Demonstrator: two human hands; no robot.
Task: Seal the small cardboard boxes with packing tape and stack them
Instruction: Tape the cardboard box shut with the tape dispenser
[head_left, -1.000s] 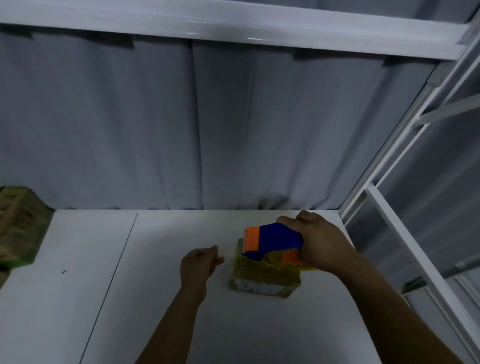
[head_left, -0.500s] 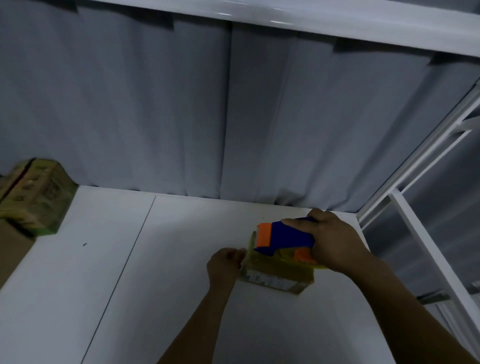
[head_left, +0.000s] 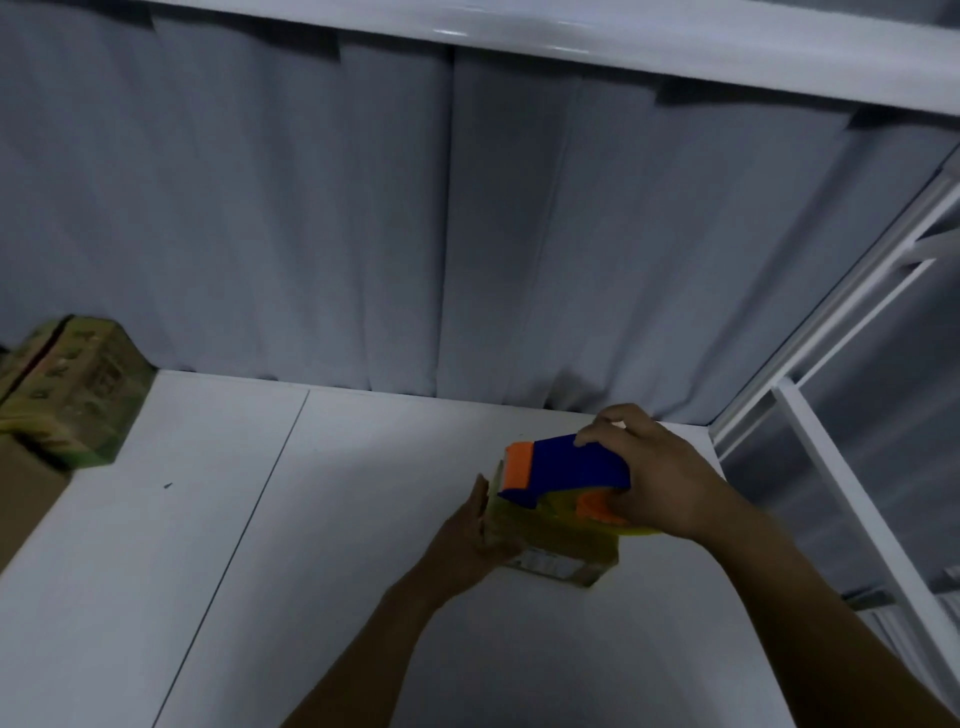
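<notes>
Well to the left of the small cardboard box (head_left: 561, 551), at the table's (head_left: 260, 571) far left edge, other boxes (head_left: 72, 387) lie stacked on top of each other. The change is in the left hand (head_left: 470, 540). A second ago it hung loosely curled a little to the left of the box, touching nothing. Now it has closed the gap and lies against the box's left face, fingers straight and flat along it; the thumb is too dim to place. That reads as bracing the box so it cannot slide while tape is drawn, so the sealing stroke looks about to start or just under way, with stacking to follow. On top of the box sits the blue and orange tape dispenser (head_left: 566, 467), much as before, its orange end toward the box's left edge. The right hand (head_left: 660, 478) is at the box's right, its fingers curled over the dispenser's body in a firm grip.
</notes>
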